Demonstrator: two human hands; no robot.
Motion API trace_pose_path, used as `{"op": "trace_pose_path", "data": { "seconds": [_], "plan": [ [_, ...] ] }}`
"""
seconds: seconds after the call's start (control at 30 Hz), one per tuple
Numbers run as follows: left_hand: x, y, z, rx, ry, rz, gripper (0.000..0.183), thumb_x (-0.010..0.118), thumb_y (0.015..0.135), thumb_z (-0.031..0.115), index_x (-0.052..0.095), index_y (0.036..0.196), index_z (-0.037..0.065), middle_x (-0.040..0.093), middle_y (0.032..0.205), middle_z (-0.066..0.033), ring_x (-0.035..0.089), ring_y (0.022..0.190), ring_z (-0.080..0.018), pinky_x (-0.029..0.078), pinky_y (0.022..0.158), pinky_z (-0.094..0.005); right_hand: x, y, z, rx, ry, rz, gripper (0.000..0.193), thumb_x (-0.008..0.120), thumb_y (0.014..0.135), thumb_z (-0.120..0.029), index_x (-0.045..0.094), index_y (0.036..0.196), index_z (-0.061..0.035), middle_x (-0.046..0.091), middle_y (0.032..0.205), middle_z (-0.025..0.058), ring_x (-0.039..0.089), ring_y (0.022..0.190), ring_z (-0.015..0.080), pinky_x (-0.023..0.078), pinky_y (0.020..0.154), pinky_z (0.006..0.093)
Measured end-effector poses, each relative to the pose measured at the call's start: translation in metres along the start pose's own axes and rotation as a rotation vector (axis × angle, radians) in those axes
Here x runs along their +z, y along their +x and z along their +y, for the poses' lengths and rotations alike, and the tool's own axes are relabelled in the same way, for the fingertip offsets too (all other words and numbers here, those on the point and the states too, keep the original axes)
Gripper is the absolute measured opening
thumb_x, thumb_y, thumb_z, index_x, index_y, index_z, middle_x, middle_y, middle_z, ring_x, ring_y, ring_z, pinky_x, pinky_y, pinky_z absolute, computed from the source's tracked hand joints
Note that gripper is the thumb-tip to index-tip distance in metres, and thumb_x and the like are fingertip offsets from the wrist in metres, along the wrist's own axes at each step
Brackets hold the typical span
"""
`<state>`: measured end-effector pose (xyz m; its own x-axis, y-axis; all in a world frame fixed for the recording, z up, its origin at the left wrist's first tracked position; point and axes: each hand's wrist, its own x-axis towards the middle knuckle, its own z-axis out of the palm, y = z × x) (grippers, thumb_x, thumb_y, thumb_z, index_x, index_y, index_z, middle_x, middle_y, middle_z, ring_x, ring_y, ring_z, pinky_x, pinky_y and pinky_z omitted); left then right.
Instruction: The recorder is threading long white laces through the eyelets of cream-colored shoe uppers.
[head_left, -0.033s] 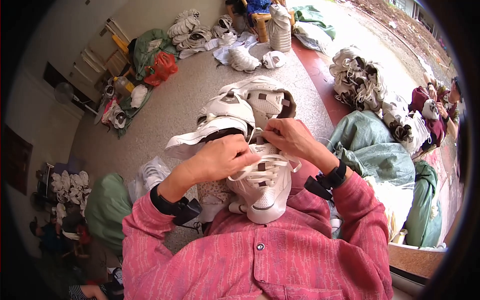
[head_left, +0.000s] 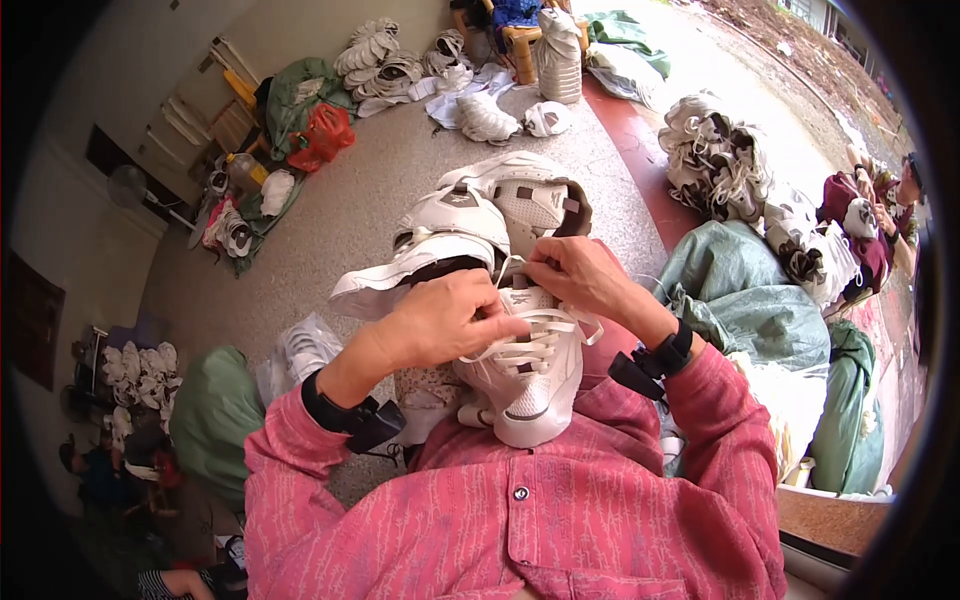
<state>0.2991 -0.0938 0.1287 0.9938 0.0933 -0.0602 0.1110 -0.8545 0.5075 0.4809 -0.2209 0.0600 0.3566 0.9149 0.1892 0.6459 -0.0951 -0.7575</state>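
A white sneaker (head_left: 535, 395) rests in my lap, its toe toward me and its flat white laces threaded through the lower eyelets. Near its upper eyelets, my right hand (head_left: 585, 280) pinches a white shoelace (head_left: 508, 268) between thumb and fingertips. On the left side of the tongue, my left hand (head_left: 440, 318) is closed with curled fingers; its thumb lies across the lacing. What those fingers hold is hidden. Just beyond my hands, more white sneakers (head_left: 455, 220) with dark linings lie together, one tipped on its side.
Green sacks (head_left: 745, 290) lie at my right, and another green sack (head_left: 215, 415) stands at my left. A heap of sneakers (head_left: 715, 160) sits at the far right, near a person in dark red (head_left: 850, 200). Farther back are stacked shoes (head_left: 490, 118) and a red bag (head_left: 322, 135).
My left thumb has shifted slightly right over the lacing, and the left fingers have opened a little from it. My right hand and the sneaker look unmoved.
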Motion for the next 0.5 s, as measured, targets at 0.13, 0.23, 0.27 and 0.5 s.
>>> {"op": "trace_pose_path", "data": {
  "seconds": [0.13,0.23,0.27,0.5],
  "plan": [
    [0.008,-0.001,-0.002,0.104,0.072,0.060,0.019,0.069,0.084,0.022,0.065,0.082,0.004,0.060,0.087,-0.0089,0.060,0.085,-0.0256,0.047,0.075,-0.0348,-0.001,0.000,-0.003,0.028,0.005,-0.013,0.025,0.064,0.086,-0.025,0.066,0.082,-0.0009,0.060,0.064,0.0157,0.058,0.058,0.0308,0.045,0.057,0.0404],
    [0.014,0.003,-0.013,0.155,0.057,0.153,0.016,0.069,0.082,0.018,0.064,0.081,0.003,0.060,0.087,-0.0095,0.059,0.086,-0.0256,0.048,0.076,-0.0347,0.000,0.000,-0.003,0.010,0.022,0.006,0.026,0.064,0.086,-0.026,0.064,0.080,-0.0006,0.059,0.064,0.0158,0.058,0.057,0.0301,0.044,0.056,0.0400],
    [0.015,0.004,-0.017,0.176,0.034,0.183,0.015,0.068,0.084,0.017,0.063,0.083,0.002,0.059,0.086,-0.0086,0.058,0.085,-0.0230,0.047,0.076,-0.0331,0.000,0.000,-0.002,0.010,0.021,0.006,0.026,0.064,0.086,-0.026,0.064,0.080,-0.0006,0.059,0.064,0.0158,0.058,0.057,0.0301,0.044,0.056,0.0400],
    [-0.001,0.016,-0.032,-0.068,-0.481,-0.187,0.026,0.053,0.101,0.025,0.059,0.092,0.002,0.053,0.083,0.0017,0.048,0.080,-0.0080,0.042,0.074,-0.0245,0.004,0.000,0.002,0.086,-0.029,0.099,0.025,0.060,0.086,-0.025,0.061,0.078,-0.0006,0.058,0.062,0.0159,0.056,0.057,0.0266,0.044,0.056,0.0378]
  ]
}}
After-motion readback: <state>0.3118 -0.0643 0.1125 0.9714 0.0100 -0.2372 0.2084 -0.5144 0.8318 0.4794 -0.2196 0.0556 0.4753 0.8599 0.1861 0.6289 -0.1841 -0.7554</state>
